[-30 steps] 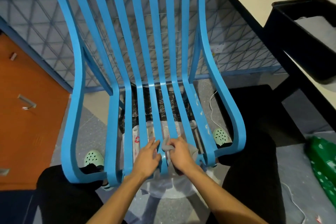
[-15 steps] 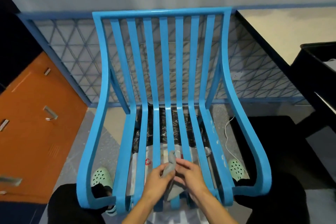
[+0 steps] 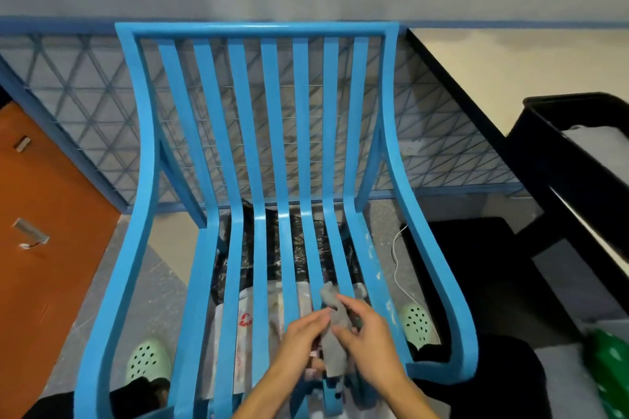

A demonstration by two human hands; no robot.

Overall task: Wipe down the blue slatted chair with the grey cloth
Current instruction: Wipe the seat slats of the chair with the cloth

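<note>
**Clearance around the seat**

Left hand (image 3: 303, 337) and right hand (image 3: 367, 340) crowd the seat front of the blue slatted chair (image 3: 258, 30), both holding the grey cloth (image 3: 335, 326). Slat gaps narrow, with plastic bags (image 3: 245, 320) beneath. Backrest front unobstructed; mesh panel (image 3: 85, 95) behind. Open floor left toward orange cabinet (image 3: 51, 214). Table (image 3: 510, 61) near on right.

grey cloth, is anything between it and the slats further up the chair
Nothing visible does. The left hand and right hand hold the grey cloth at the seat's front, and the slats of the blue chair beyond it run bare to the top rail. The plastic bags lie below the slats, not on them.
</note>
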